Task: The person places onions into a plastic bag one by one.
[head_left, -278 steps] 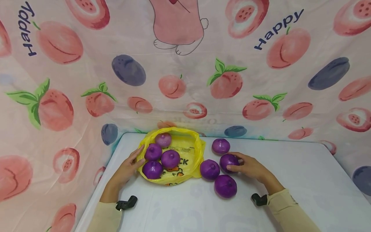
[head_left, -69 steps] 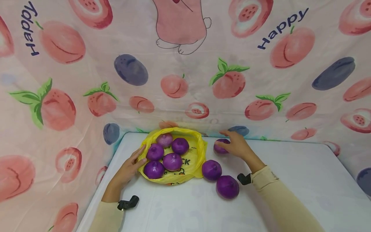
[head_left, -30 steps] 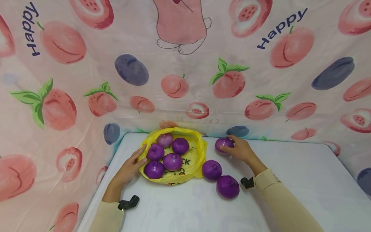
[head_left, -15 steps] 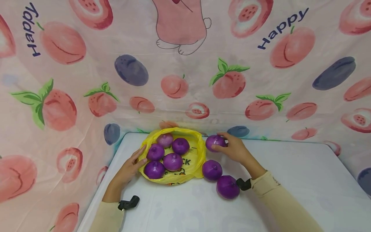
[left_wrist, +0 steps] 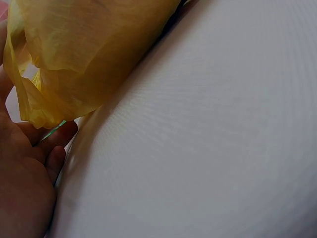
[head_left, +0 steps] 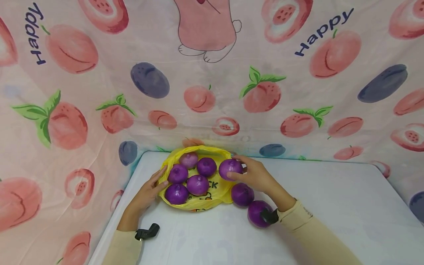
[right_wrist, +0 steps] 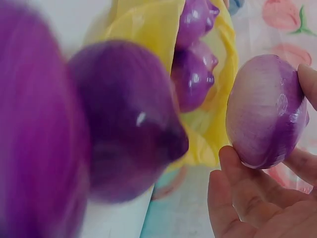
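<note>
My right hand [head_left: 256, 175] holds a red onion [head_left: 230, 169] between thumb and fingers, over the right rim of the yellow plastic bag [head_left: 226, 191]. In the right wrist view this onion [right_wrist: 267, 111] shows pale and purple streaks. Several red onions [head_left: 197, 184] sit inside the bag, whose mouth faces up. My left hand [head_left: 145, 195] rests at the bag's left side, fingers spread along the rim. Its fingertips [left_wrist: 69, 130] touch the yellow plastic in the left wrist view. Outside the bag, two more onions lie on its right, one [head_left: 242, 194] beside the rim and another [head_left: 257, 213] nearer me.
All this stands on a white-covered table [head_left: 205, 239]. A pink fruit-printed cloth [head_left: 212, 77] hangs behind and at the left. Each wrist wears a small black camera, the left one [head_left: 147, 232] beside the bag's near side and the right one [head_left: 269, 216] overlapping the nearest onion.
My right hand earlier put one onion in the bag, then took the far one from the table and carried it left to the bag's rim. My left hand has stayed in place.
</note>
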